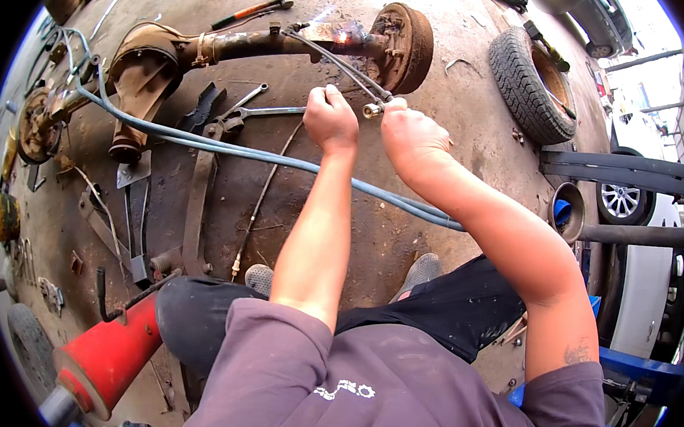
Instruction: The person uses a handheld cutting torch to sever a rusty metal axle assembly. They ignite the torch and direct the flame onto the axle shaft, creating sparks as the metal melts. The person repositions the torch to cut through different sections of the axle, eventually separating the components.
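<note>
My right hand (416, 137) is closed around the rear end of a cutting torch (349, 70). Its thin metal tubes slant up and left to a head by the rusty axle (246, 49), where a bright glow shows on the axle tube near the brake drum (410, 45). A brass fitting (370, 111) sticks out beside my right fingers. My left hand (332, 120) is a closed fist just left of the torch tubes, with the inside of its grip hidden. Twin grey-blue hoses (276, 163) pass beneath both forearms.
A hammer (247, 12) lies beyond the axle; wrenches (269, 111) and a leaf spring (197, 195) lie nearer. A tyre (534, 84) rests at right, beside a dark beam (621, 171). A red cylinder (115, 349) stands by my left knee. Parked vehicles are at far right.
</note>
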A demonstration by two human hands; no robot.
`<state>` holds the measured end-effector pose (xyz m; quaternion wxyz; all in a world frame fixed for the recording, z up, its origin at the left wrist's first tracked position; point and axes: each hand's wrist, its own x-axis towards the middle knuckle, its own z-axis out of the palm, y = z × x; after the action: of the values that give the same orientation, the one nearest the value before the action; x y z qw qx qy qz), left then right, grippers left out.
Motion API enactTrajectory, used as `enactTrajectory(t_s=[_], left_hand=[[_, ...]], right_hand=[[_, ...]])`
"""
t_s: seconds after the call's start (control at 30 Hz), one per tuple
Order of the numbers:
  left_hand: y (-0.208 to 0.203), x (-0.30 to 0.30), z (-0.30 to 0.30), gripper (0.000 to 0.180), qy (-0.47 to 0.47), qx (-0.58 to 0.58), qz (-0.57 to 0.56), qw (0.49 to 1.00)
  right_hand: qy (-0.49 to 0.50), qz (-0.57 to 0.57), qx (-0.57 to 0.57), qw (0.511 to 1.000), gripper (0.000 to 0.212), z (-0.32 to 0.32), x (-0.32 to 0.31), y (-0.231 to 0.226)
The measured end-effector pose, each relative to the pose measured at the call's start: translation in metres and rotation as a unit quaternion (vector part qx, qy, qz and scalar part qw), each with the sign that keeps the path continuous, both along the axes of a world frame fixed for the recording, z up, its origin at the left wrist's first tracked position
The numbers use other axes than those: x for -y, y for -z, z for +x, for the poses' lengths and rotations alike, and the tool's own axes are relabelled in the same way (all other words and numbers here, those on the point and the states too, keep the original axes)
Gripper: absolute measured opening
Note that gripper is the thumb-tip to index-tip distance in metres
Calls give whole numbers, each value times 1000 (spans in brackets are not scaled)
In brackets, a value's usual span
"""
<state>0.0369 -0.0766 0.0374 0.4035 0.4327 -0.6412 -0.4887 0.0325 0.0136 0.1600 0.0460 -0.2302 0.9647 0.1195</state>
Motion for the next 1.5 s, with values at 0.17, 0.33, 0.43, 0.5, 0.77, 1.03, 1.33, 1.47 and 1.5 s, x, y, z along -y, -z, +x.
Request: enactTrajectory(t_s=[0.17, 0.33, 0.43, 0.5, 0.77, 1.03, 1.33, 1.47, 1.5], left_hand=[[10, -57, 5, 26, -29, -279, 22, 960], [30, -79, 14, 37, 25, -305, 75, 949], [30, -69, 9, 38, 42, -299, 42, 953], [27, -65, 7, 39, 50, -292, 40, 954], [26, -66, -4, 34, 70, -324, 70, 941], [24, -66, -12, 31, 101, -344, 73, 931], [19, -66, -17, 27, 83, -329, 64, 938], [13, -65, -16, 28, 85, -320, 57, 942], [13, -65, -17, 27, 82, -323, 56, 941]], right_hand=[[38, 40, 38, 998, 28, 3, 22, -2], [48, 63, 51, 996, 36, 6, 20, 9], [54, 63, 35, 996, 37, 4, 22, 16], [52, 76, 29, 995, 37, 1, 23, 16], [67, 56, 40, 995, 35, -3, 28, 9], [72, 53, 47, 995, 34, -5, 19, 8], [79, 65, 49, 994, 34, -14, 22, 5], [74, 74, 56, 993, 35, -11, 23, -1], [73, 77, 58, 993, 35, -10, 24, -3]])
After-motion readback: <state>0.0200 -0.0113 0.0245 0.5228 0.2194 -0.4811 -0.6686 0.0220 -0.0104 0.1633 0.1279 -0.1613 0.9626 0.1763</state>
